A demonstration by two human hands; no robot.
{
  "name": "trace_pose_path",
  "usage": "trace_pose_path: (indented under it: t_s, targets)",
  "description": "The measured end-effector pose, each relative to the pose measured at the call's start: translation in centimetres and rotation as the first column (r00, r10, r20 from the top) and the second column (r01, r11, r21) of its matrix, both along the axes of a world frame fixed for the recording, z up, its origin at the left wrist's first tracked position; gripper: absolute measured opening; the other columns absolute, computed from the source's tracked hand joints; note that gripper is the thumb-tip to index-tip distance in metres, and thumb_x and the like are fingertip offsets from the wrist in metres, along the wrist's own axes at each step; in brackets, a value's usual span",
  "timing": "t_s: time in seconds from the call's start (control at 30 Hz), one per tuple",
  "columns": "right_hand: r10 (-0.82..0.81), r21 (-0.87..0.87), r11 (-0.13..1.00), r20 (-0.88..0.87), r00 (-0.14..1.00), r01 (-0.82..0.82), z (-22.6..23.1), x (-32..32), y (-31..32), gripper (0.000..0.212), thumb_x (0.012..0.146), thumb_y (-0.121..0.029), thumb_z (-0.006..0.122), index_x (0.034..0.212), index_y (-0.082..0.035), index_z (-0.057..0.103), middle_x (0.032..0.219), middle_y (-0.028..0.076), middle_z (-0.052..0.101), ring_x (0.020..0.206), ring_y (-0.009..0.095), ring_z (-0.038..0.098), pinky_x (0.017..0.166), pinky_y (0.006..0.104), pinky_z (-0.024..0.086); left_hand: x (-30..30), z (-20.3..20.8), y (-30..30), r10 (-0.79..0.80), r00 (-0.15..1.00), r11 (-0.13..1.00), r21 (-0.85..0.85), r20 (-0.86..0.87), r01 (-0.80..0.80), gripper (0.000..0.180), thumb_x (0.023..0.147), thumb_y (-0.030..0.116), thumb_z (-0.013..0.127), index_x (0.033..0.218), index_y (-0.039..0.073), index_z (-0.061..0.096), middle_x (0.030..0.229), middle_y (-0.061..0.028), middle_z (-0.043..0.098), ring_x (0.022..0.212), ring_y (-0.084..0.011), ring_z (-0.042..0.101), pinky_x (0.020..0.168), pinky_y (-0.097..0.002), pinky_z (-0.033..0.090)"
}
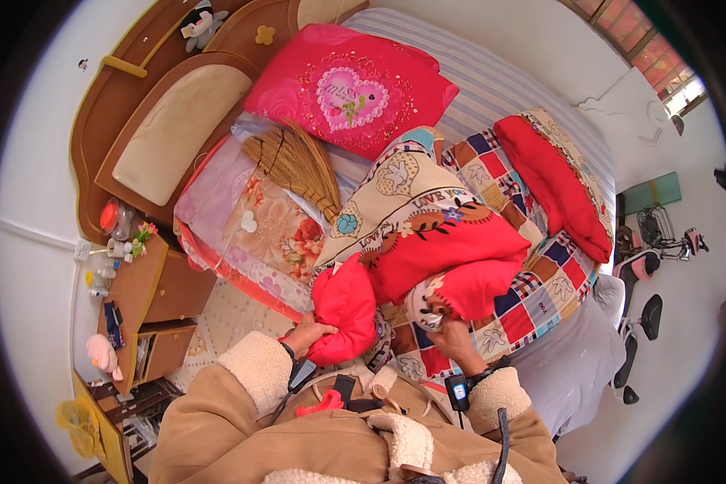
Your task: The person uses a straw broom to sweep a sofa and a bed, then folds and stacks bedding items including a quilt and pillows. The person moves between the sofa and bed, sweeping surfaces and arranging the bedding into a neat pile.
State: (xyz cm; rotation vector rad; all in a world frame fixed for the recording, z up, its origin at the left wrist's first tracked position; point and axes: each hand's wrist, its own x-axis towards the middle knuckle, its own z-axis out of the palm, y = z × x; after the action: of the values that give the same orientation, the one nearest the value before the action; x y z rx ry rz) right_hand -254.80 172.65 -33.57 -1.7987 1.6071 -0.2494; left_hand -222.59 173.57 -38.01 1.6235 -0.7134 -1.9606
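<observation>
A thick red quilt (452, 258) with a cream, patterned side lies bunched and partly folded on the near part of the bed. My left hand (305, 335) is closed on a red corner at its near left. Farther right, my right hand (458, 342) grips the quilt's near edge, where the patterned side is turned up; its fingertips are partly hidden by the fabric. Under and beyond the quilt spreads a checked patchwork cover (532, 302). Another red folded part (552, 189) lies at the far right of the bed.
A straw broom (298, 165) lies on the bed left of the quilt, beside a floral pillow (258, 214). Behind it sits a pink-red bundle with a heart print (391, 93) on the striped sheet (480, 89). A wooden headboard (105, 173) and bedside cabinet (181, 282) stand left; a bicycle (645, 319) stands right.
</observation>
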Motion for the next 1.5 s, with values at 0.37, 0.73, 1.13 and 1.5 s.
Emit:
trace_pose_path:
  t_s: [0.37, 0.73, 1.13, 1.5]
  targets:
    - [0.558, -0.228, 0.805, -0.021, 0.829, -0.548, 4.2, 18.8, -8.5, 0.048, 0.073, -0.009, 0.053, 0.119, -0.003, 0.043, 0.123, 0.019, 0.041, 0.115, 0.031, 0.040, 0.098, 0.0387, 0.030, 18.4, 2.4, -7.0, 0.316, 0.885, 0.926, 0.313, -0.342, -0.210, 0.034, 0.078, 0.016, 0.054, 0.107, -0.002, 0.052, 0.100, -0.0141, 0.061, 0.089, -0.0238, 0.061, 0.082, -0.0369, 0.048]
    - [0.912, 0.727, 0.306, -0.038, 0.409, -0.615, -3.3, 23.0, -8.9, 0.040, 0.070, -0.015, 0.056, 0.110, -0.010, 0.052, 0.103, 0.012, 0.058, 0.091, 0.031, 0.058, 0.073, 0.0406, 0.048, 19.5, -3.6, -0.3, 0.288, 0.714, 0.921, 0.389, -0.638, -0.024, 0.032, 0.087, 0.026, 0.054, 0.112, 0.006, 0.050, 0.101, -0.0026, 0.058, 0.090, -0.0117, 0.056, 0.083, -0.0267, 0.045]
    - [0.471, -0.237, 0.858, 0.003, 0.882, -0.456, -7.0, 33.2, -32.5, 0.024, 0.080, -0.021, 0.057, 0.100, -0.007, 0.059, 0.094, 0.014, 0.058, 0.089, 0.029, 0.056, 0.078, 0.0363, 0.043, 18.4, -8.3, 3.0, 0.082, 0.843, 0.952, 0.292, -0.532, 0.092, 0.059, 0.078, 0.025, 0.066, 0.123, -0.001, 0.037, 0.116, -0.0075, 0.051, 0.104, -0.0142, 0.049, 0.092, -0.0256, 0.036]
    - [0.781, 0.547, 0.624, -0.438, 0.445, -0.558, -15.3, 28.9, -32.6, 0.055, 0.086, -0.051, 0.031, 0.085, -0.007, 0.063, 0.084, 0.015, 0.063, 0.081, 0.035, 0.060, 0.068, 0.0455, 0.045, 18.2, -9.3, 3.5, -0.103, 0.863, 0.955, 0.194, -0.495, 0.225, 0.051, 0.078, 0.026, 0.065, 0.117, 0.001, 0.046, 0.111, -0.0053, 0.052, 0.103, -0.0144, 0.047, 0.090, -0.0262, 0.036]
